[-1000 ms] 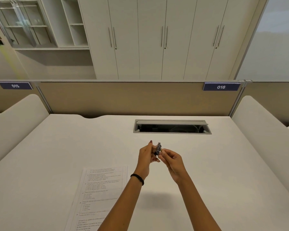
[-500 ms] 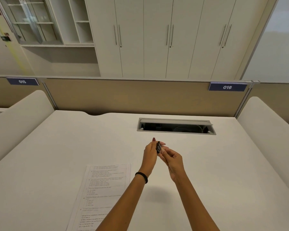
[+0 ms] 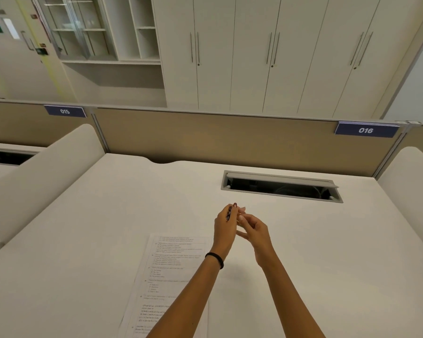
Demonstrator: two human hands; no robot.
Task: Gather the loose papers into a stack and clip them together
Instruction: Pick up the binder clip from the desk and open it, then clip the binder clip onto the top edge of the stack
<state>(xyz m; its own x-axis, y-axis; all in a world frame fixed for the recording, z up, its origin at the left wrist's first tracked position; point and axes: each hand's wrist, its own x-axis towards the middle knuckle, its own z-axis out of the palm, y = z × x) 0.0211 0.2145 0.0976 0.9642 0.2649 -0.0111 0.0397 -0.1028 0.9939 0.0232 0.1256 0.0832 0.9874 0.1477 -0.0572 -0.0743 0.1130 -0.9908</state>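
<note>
- Plainly, in the head view, the left hand [image 3: 224, 230] pinches a small dark clip [image 3: 229, 213] above the desk [image 3: 108, 228]. The right hand [image 3: 255, 234] has its curled fingers against the left, and I cannot tell whether they grip the clip.
- The papers [image 3: 171, 269] lie flat under the left forearm, unclipped.
- Best squeeze the clip wide, then seat it over a squared corner.
- The divider tags [image 3: 365, 130] read 015 and 016; the papers' print is too small to read.

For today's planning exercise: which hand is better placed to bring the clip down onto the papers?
Probably left. The left hand grips the clip, and the papers lie under that forearm; the right hand sits farther from them.
</note>
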